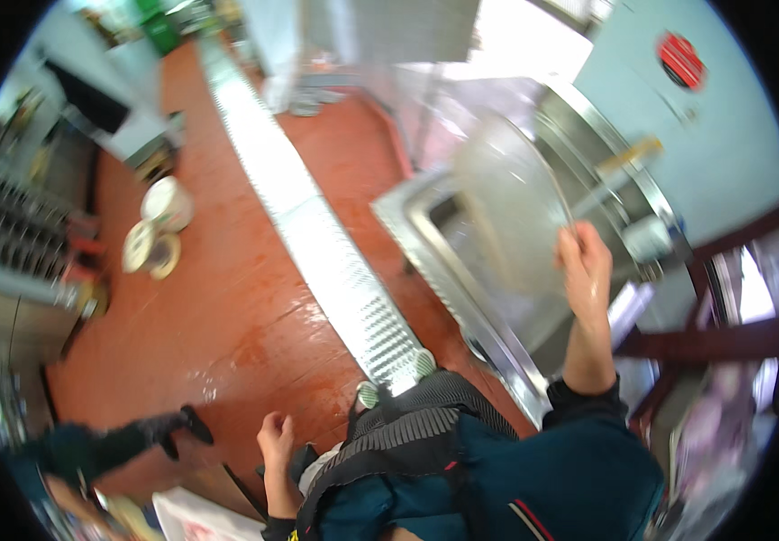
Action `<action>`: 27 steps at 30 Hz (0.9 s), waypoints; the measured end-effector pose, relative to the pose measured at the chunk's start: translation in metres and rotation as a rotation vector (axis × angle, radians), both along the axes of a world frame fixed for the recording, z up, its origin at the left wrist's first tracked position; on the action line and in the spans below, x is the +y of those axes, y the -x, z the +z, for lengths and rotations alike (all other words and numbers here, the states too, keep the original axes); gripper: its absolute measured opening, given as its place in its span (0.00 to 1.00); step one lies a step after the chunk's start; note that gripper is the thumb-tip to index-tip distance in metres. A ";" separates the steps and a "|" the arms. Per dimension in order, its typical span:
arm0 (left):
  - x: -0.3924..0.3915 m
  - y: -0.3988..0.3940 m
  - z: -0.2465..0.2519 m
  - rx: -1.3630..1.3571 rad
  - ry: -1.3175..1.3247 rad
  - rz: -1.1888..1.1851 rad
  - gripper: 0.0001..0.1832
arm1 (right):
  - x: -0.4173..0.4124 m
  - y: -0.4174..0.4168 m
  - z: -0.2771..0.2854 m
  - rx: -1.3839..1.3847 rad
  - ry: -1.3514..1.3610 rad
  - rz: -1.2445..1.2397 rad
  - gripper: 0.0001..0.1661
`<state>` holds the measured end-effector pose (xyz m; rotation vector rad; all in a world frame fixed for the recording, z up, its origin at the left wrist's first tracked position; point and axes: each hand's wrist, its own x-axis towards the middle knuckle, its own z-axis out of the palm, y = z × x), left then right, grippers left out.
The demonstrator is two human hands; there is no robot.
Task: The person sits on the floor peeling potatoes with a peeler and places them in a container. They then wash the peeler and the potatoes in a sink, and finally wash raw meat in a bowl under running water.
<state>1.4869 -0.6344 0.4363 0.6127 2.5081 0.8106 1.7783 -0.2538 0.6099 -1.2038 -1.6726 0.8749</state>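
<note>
My right hand (584, 270) grips the rim of a large round metal basin (507, 203), which is tilted on edge and blurred. It hangs over a stainless steel sink (423, 250), hiding much of the sink's inside. My left hand (276, 436) hangs low beside my body over the floor. Nothing shows in it, and its fingers are loosely curled with a small space between thumb and forefinger.
A metal drain cover (301, 209) runs across the wet red tiled floor (227, 324). White buckets (167, 203) stand at left. A co-worker's legs (126, 443) show lower left, near a white container (200, 517). Beyond the sink is a metal ledge (592, 122).
</note>
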 end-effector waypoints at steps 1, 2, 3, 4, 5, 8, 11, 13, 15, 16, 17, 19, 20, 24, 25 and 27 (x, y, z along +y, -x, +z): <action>0.005 -0.003 0.008 -0.005 0.009 0.009 0.14 | 0.006 -0.008 -0.015 -0.185 0.025 -0.090 0.09; 0.010 -0.006 0.011 0.014 0.018 -0.021 0.14 | 0.014 -0.017 -0.039 -0.330 -0.132 -0.163 0.11; 0.010 -0.008 0.017 0.036 0.036 -0.020 0.15 | 0.028 -0.024 -0.072 -0.345 -0.131 -0.176 0.13; 0.006 -0.013 0.026 0.013 -0.011 0.000 0.16 | 0.035 -0.031 -0.102 -0.362 -0.168 -0.067 0.14; -0.003 -0.014 0.030 0.071 0.025 -0.006 0.16 | 0.047 -0.040 -0.159 -0.403 -0.200 -0.078 0.14; -0.019 -0.015 0.031 0.152 0.069 -0.030 0.16 | 0.075 -0.106 -0.300 -0.934 -0.238 -0.132 0.16; -0.059 -0.023 0.035 0.166 0.160 0.080 0.16 | 0.034 -0.092 -0.321 -1.003 -0.417 0.067 0.17; -0.087 -0.018 0.044 0.172 0.131 0.119 0.16 | 0.010 -0.060 -0.301 -1.032 -0.310 0.144 0.17; -0.095 -0.046 0.035 0.202 0.103 0.196 0.15 | 0.028 -0.038 -0.289 -1.026 -0.268 0.219 0.17; -0.105 -0.041 0.046 0.333 0.050 0.200 0.13 | 0.033 -0.022 -0.272 -0.999 -0.281 0.223 0.17; -0.116 -0.039 0.059 0.450 0.047 0.312 0.12 | 0.042 -0.008 -0.255 -0.963 -0.314 0.226 0.17; -0.139 -0.018 0.094 0.635 0.030 0.493 0.12 | 0.060 0.023 -0.206 -0.879 -0.432 0.212 0.17; -0.165 -0.008 0.102 0.834 0.126 0.526 0.15 | 0.064 0.042 -0.181 -0.837 -0.511 0.220 0.18; -0.265 0.009 0.146 0.656 0.681 0.968 0.36 | 0.051 0.125 -0.129 -0.528 -0.459 0.416 0.17; -0.286 0.010 0.147 0.451 0.817 1.080 0.40 | 0.037 0.149 -0.121 -0.377 -0.308 0.497 0.17; -0.334 0.008 0.129 -0.018 0.802 1.185 0.41 | 0.001 0.187 -0.107 -0.368 -0.386 0.596 0.16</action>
